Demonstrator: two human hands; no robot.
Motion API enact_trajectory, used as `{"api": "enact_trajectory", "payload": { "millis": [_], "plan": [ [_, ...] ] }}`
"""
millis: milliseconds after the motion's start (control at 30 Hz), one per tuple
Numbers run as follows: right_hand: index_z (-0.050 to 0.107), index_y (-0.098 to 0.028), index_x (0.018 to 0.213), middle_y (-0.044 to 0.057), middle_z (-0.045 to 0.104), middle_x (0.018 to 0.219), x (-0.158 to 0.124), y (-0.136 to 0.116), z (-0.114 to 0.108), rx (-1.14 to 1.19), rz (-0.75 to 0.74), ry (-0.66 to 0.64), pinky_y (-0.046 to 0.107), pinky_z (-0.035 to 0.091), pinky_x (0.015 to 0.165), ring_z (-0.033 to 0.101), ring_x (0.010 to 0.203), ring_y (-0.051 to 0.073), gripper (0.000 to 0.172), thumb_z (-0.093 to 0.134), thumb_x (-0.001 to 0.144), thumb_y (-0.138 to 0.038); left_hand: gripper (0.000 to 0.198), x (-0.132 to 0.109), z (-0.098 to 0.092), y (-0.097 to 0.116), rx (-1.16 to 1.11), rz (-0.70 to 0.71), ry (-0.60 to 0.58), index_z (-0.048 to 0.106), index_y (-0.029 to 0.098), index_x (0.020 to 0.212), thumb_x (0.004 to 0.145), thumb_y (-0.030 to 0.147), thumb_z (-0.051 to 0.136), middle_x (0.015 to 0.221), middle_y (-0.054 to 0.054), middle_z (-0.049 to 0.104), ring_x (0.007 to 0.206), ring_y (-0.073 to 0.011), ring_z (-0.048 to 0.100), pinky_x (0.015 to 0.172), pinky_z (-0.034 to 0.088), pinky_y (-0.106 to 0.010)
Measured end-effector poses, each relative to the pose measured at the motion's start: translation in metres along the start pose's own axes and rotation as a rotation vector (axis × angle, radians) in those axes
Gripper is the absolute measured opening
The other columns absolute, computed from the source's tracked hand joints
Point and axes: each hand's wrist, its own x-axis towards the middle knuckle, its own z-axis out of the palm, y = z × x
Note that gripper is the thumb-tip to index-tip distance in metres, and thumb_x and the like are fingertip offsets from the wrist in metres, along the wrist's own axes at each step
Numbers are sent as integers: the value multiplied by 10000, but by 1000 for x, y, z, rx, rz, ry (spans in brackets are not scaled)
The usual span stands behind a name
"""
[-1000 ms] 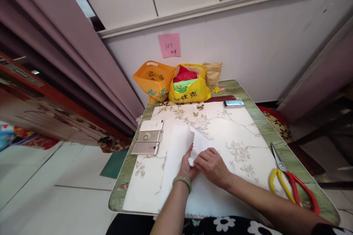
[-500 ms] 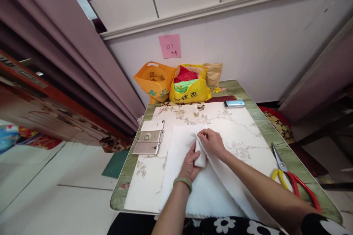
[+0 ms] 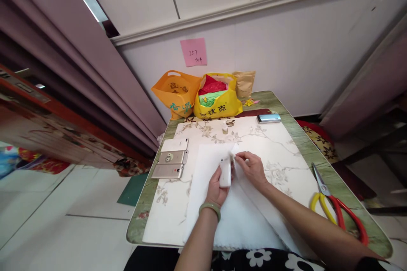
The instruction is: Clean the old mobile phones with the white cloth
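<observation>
My left hand (image 3: 216,191) is wrapped round a white phone (image 3: 225,174), held upright over the table. Its pale back, with a small dark camera mark near the top, faces me. My right hand (image 3: 252,169) is closed, thumb and fingertips pinching a raised edge of a white soft cloth (image 3: 206,211) just right of the phone. Most of that cloth lies flat under both hands, and a fold runs from my right fingers towards my lap.
Three phones (image 3: 167,171) lie in a row at the left. Scissors (image 3: 323,188) with red and yellow handles rest at the right edge. At the back stand an orange bag (image 3: 178,93), a yellow bag (image 3: 219,110), a small bottle (image 3: 224,128) and a blue case (image 3: 269,118).
The cloth has come away from the phone, whose back now shows. My right hand has moved a little right and down, away from the phone, still pinching the cloth.
</observation>
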Motion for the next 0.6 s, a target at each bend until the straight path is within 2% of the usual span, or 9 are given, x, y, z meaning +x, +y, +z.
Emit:
{"api": "enact_trajectory", "payload": {
  "millis": [100,167,367,467,600],
  "plan": [
    [681,-241,837,5,688,788,-6,-6,5,-67,-152,-63,365,394,856,607,756,175,198,552,884,-383,385,2,1,-2,-31,5,27,603,146,1190,832,285,630,1029,-83,697,854,-174,662,780,519,-285],
    [675,-248,856,2,686,799,-15,-8,6,-91,-231,-118,388,361,897,602,780,174,155,564,889,-351,374,1,3,-2,-58,26,21,606,146,1193,839,264,623,1057,-70,694,897,-164,656,831,507,-269],
    [644,-259,896,-11,663,787,-48,-16,-4,-143,-486,-216,427,293,1003,580,783,153,100,546,915,-267,436,-3,10,0,-49,-32,-53,593,116,1231,854,335,589,1144,-112,675,1071,-234,620,944,477,-321],
    [640,-262,901,-20,649,772,-57,-23,-4,-221,-641,-253,427,288,1019,559,770,144,123,526,923,-221,441,-3,9,0,-29,-35,-30,606,114,1210,842,357,600,1117,-112,685,1084,-247,618,945,486,-328],
    [637,-244,871,-8,598,710,-59,-30,8,-393,-774,-237,399,323,1001,523,739,145,250,426,940,-130,481,-3,7,-1,-50,-69,-29,603,77,1200,816,367,612,1076,-147,689,1061,-265,630,947,489,-350]
  ]
}}
